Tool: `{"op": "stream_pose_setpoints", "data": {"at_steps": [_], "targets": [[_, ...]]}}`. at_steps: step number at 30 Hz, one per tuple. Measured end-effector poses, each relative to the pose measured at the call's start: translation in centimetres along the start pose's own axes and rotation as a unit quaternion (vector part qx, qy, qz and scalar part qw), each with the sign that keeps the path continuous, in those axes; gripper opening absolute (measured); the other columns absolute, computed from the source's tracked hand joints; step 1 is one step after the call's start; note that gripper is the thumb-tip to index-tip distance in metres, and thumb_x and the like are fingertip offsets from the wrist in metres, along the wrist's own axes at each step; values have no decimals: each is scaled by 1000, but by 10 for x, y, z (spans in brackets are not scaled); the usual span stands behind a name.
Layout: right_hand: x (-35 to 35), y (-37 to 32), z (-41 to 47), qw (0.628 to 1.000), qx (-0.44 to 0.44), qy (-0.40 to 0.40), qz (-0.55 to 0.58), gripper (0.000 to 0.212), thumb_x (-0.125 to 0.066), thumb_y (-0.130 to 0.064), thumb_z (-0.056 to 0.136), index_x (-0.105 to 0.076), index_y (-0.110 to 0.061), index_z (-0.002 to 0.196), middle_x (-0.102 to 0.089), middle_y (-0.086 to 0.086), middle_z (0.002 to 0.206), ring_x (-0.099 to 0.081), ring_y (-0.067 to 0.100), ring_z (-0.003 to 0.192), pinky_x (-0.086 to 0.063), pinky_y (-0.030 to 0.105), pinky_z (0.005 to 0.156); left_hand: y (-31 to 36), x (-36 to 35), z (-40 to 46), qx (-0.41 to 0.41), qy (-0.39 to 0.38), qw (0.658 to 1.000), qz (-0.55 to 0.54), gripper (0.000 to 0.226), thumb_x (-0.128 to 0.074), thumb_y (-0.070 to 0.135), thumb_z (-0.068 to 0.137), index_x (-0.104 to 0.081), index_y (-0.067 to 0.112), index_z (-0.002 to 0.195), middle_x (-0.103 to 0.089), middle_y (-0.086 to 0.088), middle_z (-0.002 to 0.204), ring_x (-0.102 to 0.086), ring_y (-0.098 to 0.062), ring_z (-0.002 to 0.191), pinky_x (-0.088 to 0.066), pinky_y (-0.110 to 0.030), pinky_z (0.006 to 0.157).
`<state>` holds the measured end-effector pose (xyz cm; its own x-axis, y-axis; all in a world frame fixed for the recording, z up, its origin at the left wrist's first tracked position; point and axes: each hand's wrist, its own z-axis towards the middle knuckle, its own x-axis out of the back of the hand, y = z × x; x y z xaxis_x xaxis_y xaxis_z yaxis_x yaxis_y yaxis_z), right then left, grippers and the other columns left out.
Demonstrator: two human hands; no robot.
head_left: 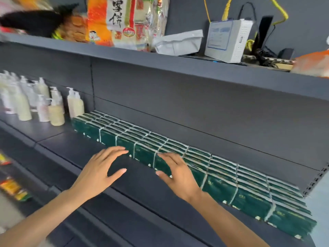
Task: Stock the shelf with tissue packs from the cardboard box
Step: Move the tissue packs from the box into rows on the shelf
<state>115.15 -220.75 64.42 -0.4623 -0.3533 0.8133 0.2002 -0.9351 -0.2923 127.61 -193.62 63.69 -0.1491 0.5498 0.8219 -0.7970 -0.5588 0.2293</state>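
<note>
A matt, smooth finish like painted metal is shown by the dark grey shelf point(74, 148) across the frame. The dark green tissue packs point(222, 177) are wrapped in slightly glossy film. Smooth plastic is seen on the cream pump bottles point(56, 111), left; glossy printed film on the orange snack bag point(124, 22), top.

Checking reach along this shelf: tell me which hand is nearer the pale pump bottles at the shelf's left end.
Left. The left hand hovers over bare shelf, right of the pale plastic pump bottles. The right hand lies farther right, fingers on the dark green tissue packs.
</note>
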Motion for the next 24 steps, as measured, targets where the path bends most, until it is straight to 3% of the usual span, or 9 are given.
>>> {"op": "stream_pose_setpoints", "data": {"at_steps": [10, 14, 19, 22, 24], "targets": [[-113, -147, 81, 994, 72, -72, 44, 62, -55, -44, 98, -33, -25, 152, -40, -9, 147, -33, 9, 137, -26, 30, 118, -135, 96, -92, 56, -4, 998, 37, 57, -45, 62, 94, -38, 39, 146, -39, 20, 148, -42, -5, 133, -34, -29, 109], [-158, -206, 107, 989, 97, -90, 72, 62, -55, -47, 97, -33, -27, 152, -40, -11, 146, -33, 7, 136, -24, 20, 115, -188, 127, -136, 81, -4, 996, 48, 56, -52, 54, 95, -40, 34, 146, -41, 16, 147, -43, -9, 134, -37, -31, 108], [-217, -270, 136, 975, 142, -127, 118, 61, -54, -49, 97, -35, -28, 150, -42, -12, 145, -37, 5, 133, -32, 26, 113, -241, 162, -196, 146, -3, 988, 51, 54, -53, 49, 97, -37, 36, 147, -38, 16, 149, -36, -8, 138, -31, -30, 113], [-251, -307, 153, 961, 177, -156, 142, 60, -57, -47, 97, -33, -32, 150, -39, -17, 145, -34, 3, 134, -31, 26, 113, -267, 180, -232, 194, 8, 978, 68, 56, -56, 49, 96, -34, 41, 147, -37, 19, 150, -33, -4, 139, -25, -20, 113], [-275, -329, 164, 951, 197, -174, 160, 62, -59, -44, 96, -31, -35, 150, -37, -20, 142, -33, 1, 134, -31, 25, 113, -283, 189, -254, 232, 13, 969, 80, 57, -56, 50, 95, -33, 43, 147, -37, 21, 150, -37, -4, 137, -29, -21, 110]]}}
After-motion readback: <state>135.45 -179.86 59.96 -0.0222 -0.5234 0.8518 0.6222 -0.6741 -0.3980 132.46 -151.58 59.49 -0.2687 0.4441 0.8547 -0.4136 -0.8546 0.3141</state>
